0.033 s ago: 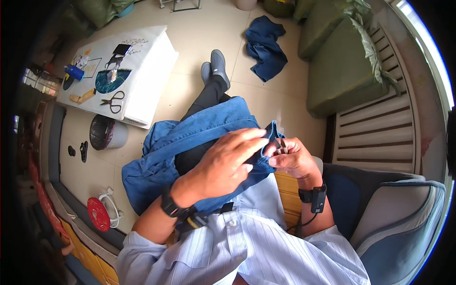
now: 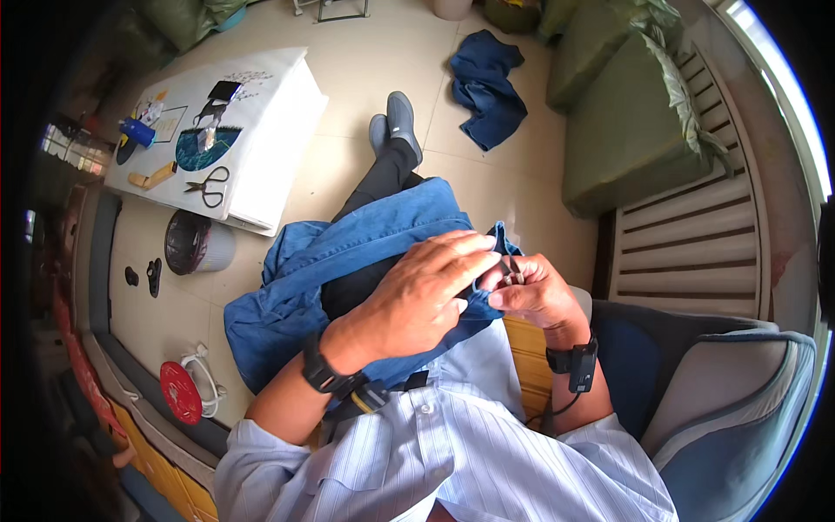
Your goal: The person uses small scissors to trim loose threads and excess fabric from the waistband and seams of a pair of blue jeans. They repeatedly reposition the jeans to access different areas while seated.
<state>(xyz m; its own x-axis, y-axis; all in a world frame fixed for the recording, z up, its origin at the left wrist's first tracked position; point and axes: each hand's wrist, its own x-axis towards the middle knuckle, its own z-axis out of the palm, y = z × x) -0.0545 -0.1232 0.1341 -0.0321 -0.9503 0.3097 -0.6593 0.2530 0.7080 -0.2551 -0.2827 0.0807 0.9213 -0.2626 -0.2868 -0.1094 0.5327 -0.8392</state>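
Note:
A pair of blue jeans (image 2: 374,222) lies across my lap over dark trousers. Its open, hemmed end stands up between my two hands. The fingers of my left hand (image 2: 426,283) reach over that edge from the left, bent and closing on the denim; the fingertips are partly hidden. On the other side, the thumb of my right hand (image 2: 537,294) presses the hem. Within its curled fingers sits a small metal tool (image 2: 514,277) with thin, blade-like ends; its exact kind is hard to make out.
Black-handled scissors (image 2: 207,186) and a yellowish piece (image 2: 152,177) lie on the white-covered table (image 2: 274,143) at left. Below it stands a waste bin (image 2: 213,248). A red round stool top (image 2: 181,392) is lower left. Dark blue jeans (image 2: 489,87) lie on the floor ahead; a green-covered seat (image 2: 639,130) stands right.
My left hand has shifted slightly to the right, its fingertips nearer my right hand. The small metal tool has turned a little within my right fingers.

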